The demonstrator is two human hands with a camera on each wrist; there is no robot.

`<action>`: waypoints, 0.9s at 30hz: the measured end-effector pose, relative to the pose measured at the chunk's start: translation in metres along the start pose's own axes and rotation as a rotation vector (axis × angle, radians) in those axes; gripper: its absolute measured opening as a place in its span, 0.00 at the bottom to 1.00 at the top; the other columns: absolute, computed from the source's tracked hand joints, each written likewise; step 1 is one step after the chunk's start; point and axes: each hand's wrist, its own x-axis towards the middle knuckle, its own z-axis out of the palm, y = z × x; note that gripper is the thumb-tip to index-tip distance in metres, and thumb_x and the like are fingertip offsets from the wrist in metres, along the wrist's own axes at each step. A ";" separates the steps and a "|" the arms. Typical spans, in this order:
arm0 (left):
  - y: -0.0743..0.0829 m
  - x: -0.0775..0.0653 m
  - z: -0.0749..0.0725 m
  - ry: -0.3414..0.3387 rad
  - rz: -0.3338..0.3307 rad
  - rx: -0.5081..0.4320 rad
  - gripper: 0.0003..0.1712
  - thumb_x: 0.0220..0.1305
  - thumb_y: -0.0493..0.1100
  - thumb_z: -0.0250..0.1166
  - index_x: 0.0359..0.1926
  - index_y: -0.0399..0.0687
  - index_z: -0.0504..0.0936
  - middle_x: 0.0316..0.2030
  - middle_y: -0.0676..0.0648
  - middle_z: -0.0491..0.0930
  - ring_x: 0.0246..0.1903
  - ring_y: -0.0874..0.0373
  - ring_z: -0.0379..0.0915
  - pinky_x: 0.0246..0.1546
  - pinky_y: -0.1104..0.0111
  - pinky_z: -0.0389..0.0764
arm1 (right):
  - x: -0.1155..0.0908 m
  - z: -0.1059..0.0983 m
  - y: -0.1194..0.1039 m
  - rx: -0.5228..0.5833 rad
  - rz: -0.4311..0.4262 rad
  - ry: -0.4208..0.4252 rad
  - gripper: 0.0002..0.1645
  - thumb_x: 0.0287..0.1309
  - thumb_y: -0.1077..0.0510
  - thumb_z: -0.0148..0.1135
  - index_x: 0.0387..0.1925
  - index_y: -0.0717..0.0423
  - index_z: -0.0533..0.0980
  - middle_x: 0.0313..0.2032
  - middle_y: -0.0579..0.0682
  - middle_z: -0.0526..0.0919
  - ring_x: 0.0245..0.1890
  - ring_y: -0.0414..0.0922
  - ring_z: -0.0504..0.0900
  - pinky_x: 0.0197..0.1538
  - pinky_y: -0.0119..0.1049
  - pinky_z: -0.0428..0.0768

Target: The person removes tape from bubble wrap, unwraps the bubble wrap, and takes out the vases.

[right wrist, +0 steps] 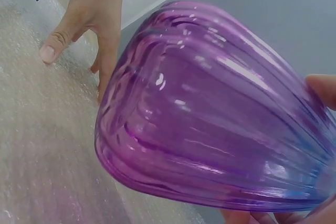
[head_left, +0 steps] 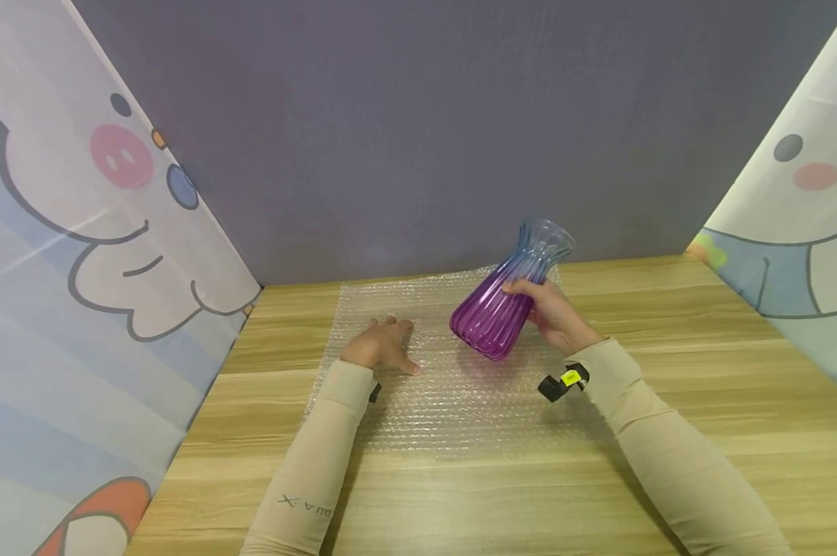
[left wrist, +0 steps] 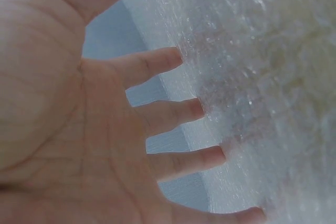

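Observation:
A ribbed glass vase (head_left: 491, 309), purple at the base and fading to blue at its flared rim, is tilted over a sheet of bubble wrap (head_left: 418, 417). My right hand (head_left: 554, 315) grips it around the upper body, thumb on the near side. In the right wrist view the vase (right wrist: 210, 114) fills the middle, its base toward the left hand (right wrist: 94, 19). My left hand (head_left: 384, 345) has its fingers spread, fingertips touching the bubble wrap. The left wrist view shows the open palm, with straight fingertips against the wrap (left wrist: 273, 77).
The bubble wrap lies flat on a wood-grain table (head_left: 460, 502). A dark grey panel (head_left: 418, 139) stands along the table's far edge. Cartoon-printed sheets hang at the left (head_left: 57, 232) and right (head_left: 801, 201). A black strap (head_left: 554, 386) with a yellow label sits at the right wrist.

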 end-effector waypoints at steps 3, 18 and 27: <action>-0.001 0.001 -0.001 -0.001 0.003 -0.001 0.62 0.49 0.61 0.80 0.80 0.53 0.57 0.80 0.34 0.48 0.78 0.28 0.39 0.76 0.34 0.46 | 0.000 0.001 -0.002 -0.002 -0.005 0.011 0.21 0.64 0.61 0.60 0.54 0.43 0.66 0.43 0.35 0.83 0.44 0.35 0.82 0.60 0.34 0.70; 0.000 -0.001 -0.003 0.006 -0.003 0.013 0.63 0.47 0.62 0.80 0.80 0.54 0.58 0.80 0.36 0.50 0.78 0.27 0.40 0.73 0.30 0.50 | -0.004 -0.003 -0.009 -0.002 -0.026 0.037 0.26 0.63 0.62 0.61 0.57 0.41 0.63 0.49 0.38 0.79 0.48 0.36 0.80 0.61 0.32 0.70; -0.002 -0.001 -0.001 0.005 -0.038 0.020 0.65 0.47 0.65 0.80 0.81 0.61 0.55 0.82 0.40 0.47 0.79 0.28 0.36 0.69 0.26 0.52 | -0.006 -0.004 -0.014 -0.022 -0.038 0.041 0.21 0.63 0.61 0.61 0.53 0.44 0.67 0.43 0.36 0.82 0.45 0.35 0.81 0.58 0.33 0.69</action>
